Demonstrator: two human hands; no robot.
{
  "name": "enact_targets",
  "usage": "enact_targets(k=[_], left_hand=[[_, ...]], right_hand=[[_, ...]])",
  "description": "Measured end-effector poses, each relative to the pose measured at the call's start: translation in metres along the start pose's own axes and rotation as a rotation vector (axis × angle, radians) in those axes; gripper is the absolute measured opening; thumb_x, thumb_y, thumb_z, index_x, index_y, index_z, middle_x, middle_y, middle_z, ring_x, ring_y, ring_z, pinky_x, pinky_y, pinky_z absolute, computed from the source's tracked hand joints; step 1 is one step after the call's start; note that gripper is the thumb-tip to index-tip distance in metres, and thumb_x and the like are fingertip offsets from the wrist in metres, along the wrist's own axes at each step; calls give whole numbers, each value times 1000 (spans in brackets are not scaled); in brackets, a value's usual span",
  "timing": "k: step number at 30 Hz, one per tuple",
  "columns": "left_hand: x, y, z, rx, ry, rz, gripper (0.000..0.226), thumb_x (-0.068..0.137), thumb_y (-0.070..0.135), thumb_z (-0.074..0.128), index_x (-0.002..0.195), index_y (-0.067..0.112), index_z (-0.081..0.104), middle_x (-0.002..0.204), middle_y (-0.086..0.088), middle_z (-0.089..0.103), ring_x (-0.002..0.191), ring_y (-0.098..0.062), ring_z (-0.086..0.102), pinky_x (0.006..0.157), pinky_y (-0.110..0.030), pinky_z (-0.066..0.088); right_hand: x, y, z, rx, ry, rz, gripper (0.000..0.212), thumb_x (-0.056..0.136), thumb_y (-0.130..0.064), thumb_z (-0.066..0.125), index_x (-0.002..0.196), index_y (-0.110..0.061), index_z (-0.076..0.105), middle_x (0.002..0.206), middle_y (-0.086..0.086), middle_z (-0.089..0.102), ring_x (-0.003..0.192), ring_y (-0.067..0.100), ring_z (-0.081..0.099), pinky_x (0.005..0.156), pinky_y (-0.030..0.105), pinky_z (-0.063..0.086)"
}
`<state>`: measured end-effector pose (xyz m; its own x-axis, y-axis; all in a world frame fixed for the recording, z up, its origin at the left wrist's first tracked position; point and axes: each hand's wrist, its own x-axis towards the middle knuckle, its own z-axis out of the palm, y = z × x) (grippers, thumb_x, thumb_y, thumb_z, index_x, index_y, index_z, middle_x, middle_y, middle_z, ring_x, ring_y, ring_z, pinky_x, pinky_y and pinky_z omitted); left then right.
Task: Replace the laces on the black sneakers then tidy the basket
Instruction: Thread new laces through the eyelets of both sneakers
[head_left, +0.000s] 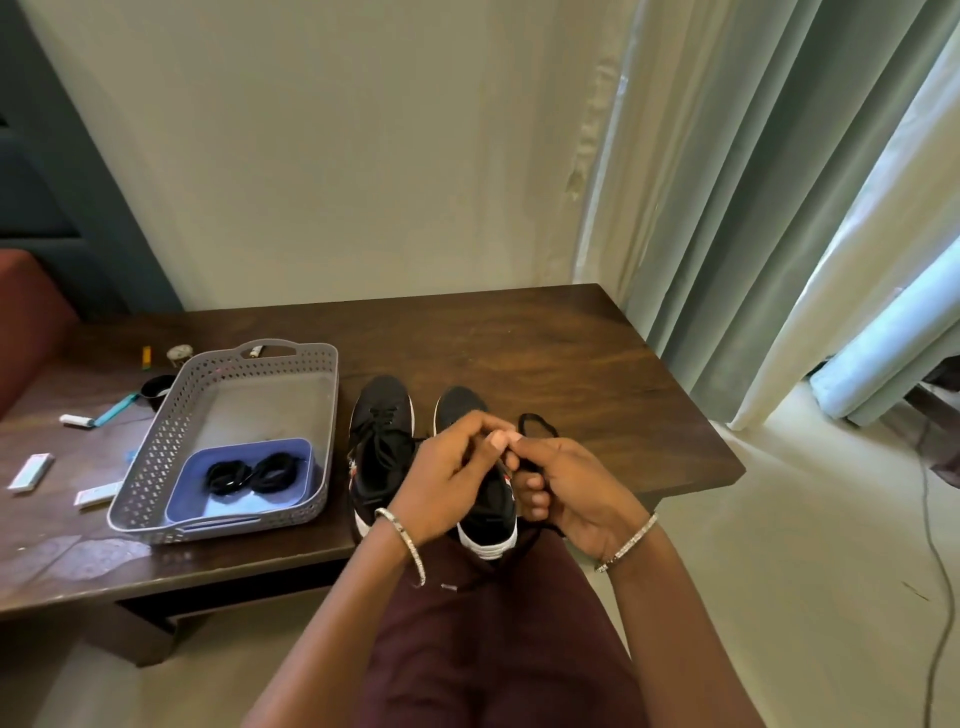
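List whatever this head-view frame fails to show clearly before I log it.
1. Head view: eyelets of the black mesh sneaker, covered by the left hand and right hand gripping the black lace.
2. Head view: number of coiled black laces in the blue plastic tray, too small to count.
3. Head view: small white items at the brown wooden table's left end, too blurred to identify.

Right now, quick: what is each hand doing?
Left hand: fingers closed, pinching the black lace.
Right hand: closed, gripping the same lace.
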<state>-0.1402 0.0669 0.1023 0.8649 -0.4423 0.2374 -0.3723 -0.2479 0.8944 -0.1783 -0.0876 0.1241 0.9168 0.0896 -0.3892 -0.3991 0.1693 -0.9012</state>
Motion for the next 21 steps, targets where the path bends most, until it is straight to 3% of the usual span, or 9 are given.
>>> enact_targets(k=[3,7,10,13,16,19,21], left_hand=[[-10,-14,-11,87,12,-70,10,92,20,68,92,29,73,79,7,70,76,-3,64,71,-20,48],[-16,-28,-44,237,232,-191,13,93,26,67,83,30,74,77,12,71,73,0,63,67,-15,44],[-19,-38,-65,327,282,-249,20,95,29,63,78,33,73,71,8,68,68,-7,58,63,-26,41],[-20,-39,-68,356,236,-273,27,98,29,60,73,32,70,63,-2,65,58,-14,54,58,-29,39],[-18,-44,-63,522,195,-305,23,99,28,57,81,25,70,78,-2,70,76,-22,64,68,-35,48],[-13,-46,-50,534,175,-232,20,100,28,55,108,21,71,103,1,69,97,-18,64,84,-37,51],[-9,-38,-34,371,154,-96,22,100,28,54,114,22,70,108,9,69,103,-6,63,92,-28,49]], right_hand=[[-10,7,-10,-35,3,29,39,100,-35,55,66,-17,55,52,-5,29,42,6,25,43,20,22],[-20,14,-31,-10,45,20,35,97,-36,58,70,-14,56,53,-5,29,43,6,25,44,20,23],[-26,17,-47,-31,89,-32,32,97,-34,57,80,-8,62,55,-3,33,47,8,27,47,21,26],[-24,22,-50,-20,126,-50,30,103,-21,50,102,1,70,60,-1,46,51,8,34,50,21,32],[-18,25,-45,-36,172,-64,24,104,-5,43,117,-1,62,75,7,66,57,9,53,54,20,44],[-10,25,-35,-80,229,-93,6,99,-3,54,104,0,57,83,15,75,58,15,64,52,21,50],[-4,27,-25,-213,260,-121,10,92,-9,68,91,-1,62,79,15,75,54,15,62,46,21,47]])
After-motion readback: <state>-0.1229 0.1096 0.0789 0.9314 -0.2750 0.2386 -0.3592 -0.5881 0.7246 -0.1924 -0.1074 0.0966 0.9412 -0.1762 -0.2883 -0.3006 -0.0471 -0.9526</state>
